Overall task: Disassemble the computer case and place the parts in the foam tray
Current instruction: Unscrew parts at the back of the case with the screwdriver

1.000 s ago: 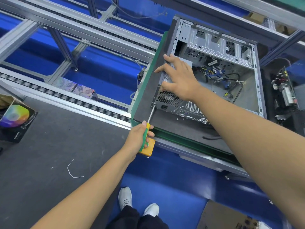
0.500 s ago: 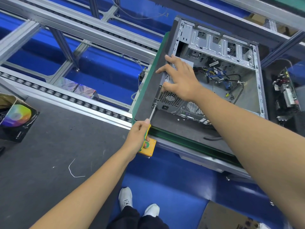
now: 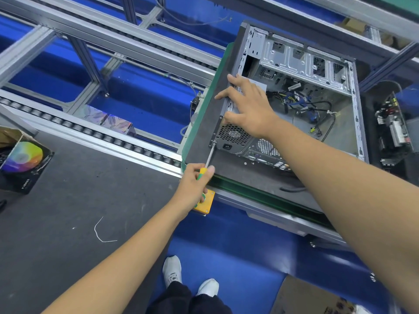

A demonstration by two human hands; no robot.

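1. Left hand (image 3: 196,185): nearest the viewer, fingers curled round the yellow-and-green handle of a screwdriver (image 3: 206,164); shaft angled up to a screw at the near-left corner of the case's rear panel, beside the power supply (image 3: 233,138).
2. Yellow push-button box (image 3: 207,201): mounted on the bench edge, partly hidden behind the left hand.
3. Right hand (image 3: 248,108): laid flat with fingers spread on the case's upper left edge, bracing it; nothing gripped.
4. Computer case (image 3: 301,103): lying on its side on a dark mat, side panel already off, interior exposed; power supply and loose cables (image 3: 301,102) not yet removed.
5. Circuit board (image 3: 392,130): resting in dark foam to the right, judged a part already transferred.
6. Progress: judged early to middle; power supply screws under way.
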